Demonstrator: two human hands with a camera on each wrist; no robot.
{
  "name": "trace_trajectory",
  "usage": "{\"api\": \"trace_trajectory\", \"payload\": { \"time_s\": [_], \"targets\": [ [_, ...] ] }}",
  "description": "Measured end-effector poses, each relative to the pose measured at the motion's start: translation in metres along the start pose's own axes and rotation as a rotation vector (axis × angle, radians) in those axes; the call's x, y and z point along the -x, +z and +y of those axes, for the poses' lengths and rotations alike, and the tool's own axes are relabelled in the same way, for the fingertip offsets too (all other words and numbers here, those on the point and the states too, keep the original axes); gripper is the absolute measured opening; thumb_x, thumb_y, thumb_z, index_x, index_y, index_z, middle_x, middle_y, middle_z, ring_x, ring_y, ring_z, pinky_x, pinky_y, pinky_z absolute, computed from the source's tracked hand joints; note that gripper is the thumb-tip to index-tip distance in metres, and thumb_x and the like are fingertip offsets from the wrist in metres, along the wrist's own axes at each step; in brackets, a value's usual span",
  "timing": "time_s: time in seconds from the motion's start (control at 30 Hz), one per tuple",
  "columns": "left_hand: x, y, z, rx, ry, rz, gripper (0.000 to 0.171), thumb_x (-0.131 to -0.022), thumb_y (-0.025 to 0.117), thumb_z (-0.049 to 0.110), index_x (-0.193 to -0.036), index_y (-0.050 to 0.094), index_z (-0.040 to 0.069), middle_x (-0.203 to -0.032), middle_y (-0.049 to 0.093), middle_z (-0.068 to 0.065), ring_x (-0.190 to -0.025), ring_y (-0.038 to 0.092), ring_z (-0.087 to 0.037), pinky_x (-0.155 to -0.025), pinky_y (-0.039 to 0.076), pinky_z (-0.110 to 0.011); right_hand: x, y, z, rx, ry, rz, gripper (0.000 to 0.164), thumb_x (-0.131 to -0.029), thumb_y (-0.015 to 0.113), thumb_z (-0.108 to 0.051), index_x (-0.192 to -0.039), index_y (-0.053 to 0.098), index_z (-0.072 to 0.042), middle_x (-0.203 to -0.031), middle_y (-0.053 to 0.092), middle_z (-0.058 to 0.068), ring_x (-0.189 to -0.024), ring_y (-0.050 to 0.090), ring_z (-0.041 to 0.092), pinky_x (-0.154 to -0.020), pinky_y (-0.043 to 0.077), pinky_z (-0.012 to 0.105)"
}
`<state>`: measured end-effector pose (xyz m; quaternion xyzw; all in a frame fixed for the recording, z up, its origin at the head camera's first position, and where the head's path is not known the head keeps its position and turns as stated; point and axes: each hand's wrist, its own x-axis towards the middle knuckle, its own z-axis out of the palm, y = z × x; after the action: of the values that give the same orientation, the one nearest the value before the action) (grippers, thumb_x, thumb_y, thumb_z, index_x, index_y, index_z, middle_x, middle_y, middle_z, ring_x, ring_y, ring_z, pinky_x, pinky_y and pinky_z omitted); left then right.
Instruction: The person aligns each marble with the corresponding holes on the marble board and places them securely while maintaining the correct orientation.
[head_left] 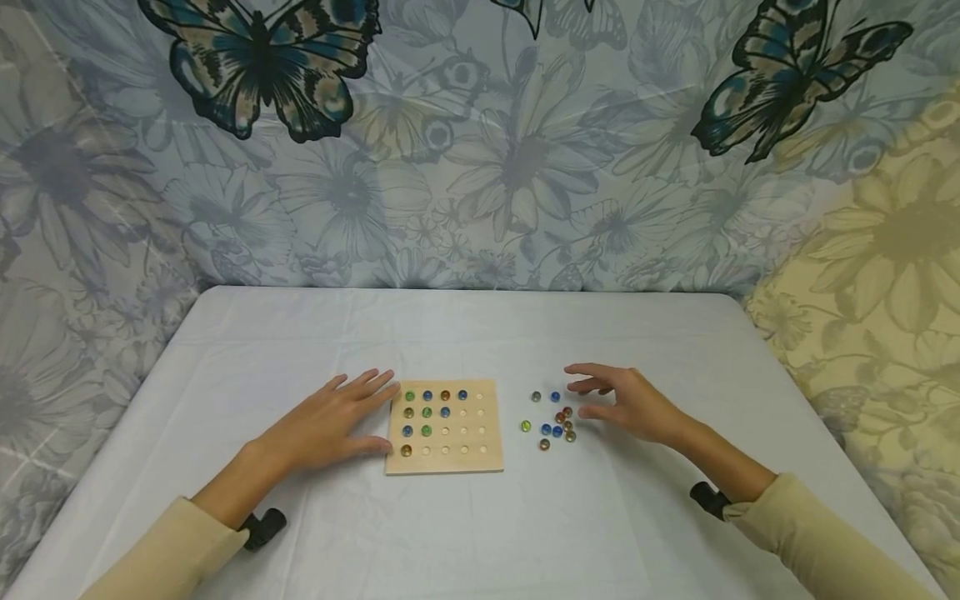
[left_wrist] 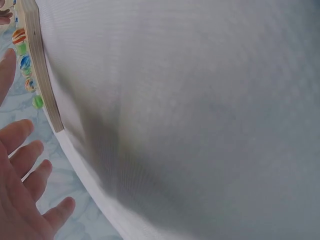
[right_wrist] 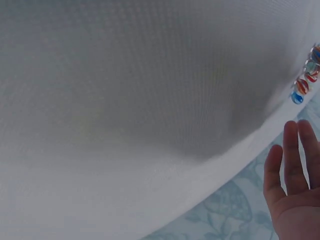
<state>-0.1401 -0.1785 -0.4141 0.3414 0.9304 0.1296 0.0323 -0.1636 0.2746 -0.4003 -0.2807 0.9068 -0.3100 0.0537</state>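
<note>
Worktop [head_left: 615, 533]: white covering, woven texture visible at close range, faint creases, far corners rounded. Its far edge meets a patterned backdrop [head_left: 517, 242] in pale blue-grey, printed with large flowers and fainter butterflies. Two bold dark-edged butterflies with teal and beige wings, a left butterfly [head_left: 260, 67] and a right butterfly [head_left: 802, 79], stand in the upper area; a third butterfly [head_left: 528, 12] is cut off by the top edge of the head view. Left side panel [head_left: 60, 208]: greyer floral print, pale streaks. Right side panel [head_left: 900, 225]: yellow tone, floral print. Lighting: soft; diffuse shadows on the worktop.
</note>
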Motion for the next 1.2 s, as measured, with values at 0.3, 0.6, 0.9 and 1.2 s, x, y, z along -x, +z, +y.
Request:
{"api": "trace_trajectory", "payload": {
  "time_s": [0.3,0.6,0.9,1.2],
  "targets": [
    [-0.002,0.003,0.001,0.025,0.001,-0.033,0.082,-0.092,0.059,0.062,-0.153,0.040,0.010,-0.158,0.036,-0.010,-0.146,0.031,-0.034,-0.115,0.025,-0.061,-0.003,0.008,0.001,-0.018,0.031,-0.079,0.055,-0.084,0.078,-0.002,-0.136,0.058,-0.001,-0.110,0.074,0.006,-0.105,0.069,0.024,-0.086,0.056,0.041],
    [-0.005,0.004,0.003,0.023,0.013,-0.044,0.084,-0.092,0.058,0.063,-0.153,0.040,0.008,-0.158,0.036,-0.008,-0.146,0.032,-0.031,-0.115,0.025,-0.060,-0.006,0.010,0.000,0.023,0.037,-0.088,0.051,-0.084,0.078,0.000,-0.132,0.061,-0.001,-0.105,0.076,0.003,-0.102,0.070,0.022,-0.084,0.056,0.040],
    [-0.005,0.007,0.002,0.003,0.013,-0.055,0.084,-0.092,0.056,0.064,-0.153,0.040,0.009,-0.159,0.035,-0.008,-0.146,0.032,-0.032,-0.115,0.026,-0.060,-0.010,0.012,0.000,0.036,0.014,-0.086,0.045,-0.083,0.078,0.001,-0.126,0.063,0.002,-0.101,0.076,0.005,-0.096,0.071,0.021,-0.079,0.056,0.038],
    [-0.005,0.007,0.002,-0.011,0.006,-0.078,0.086,-0.091,0.057,0.066,-0.153,0.041,0.009,-0.159,0.036,-0.008,-0.145,0.032,-0.032,-0.114,0.026,-0.060,-0.012,0.016,-0.002,0.071,0.039,-0.077,0.040,-0.082,0.078,0.002,-0.121,0.067,-0.001,-0.099,0.076,0.002,-0.094,0.071,0.018,-0.078,0.056,0.037]
  ]
}}
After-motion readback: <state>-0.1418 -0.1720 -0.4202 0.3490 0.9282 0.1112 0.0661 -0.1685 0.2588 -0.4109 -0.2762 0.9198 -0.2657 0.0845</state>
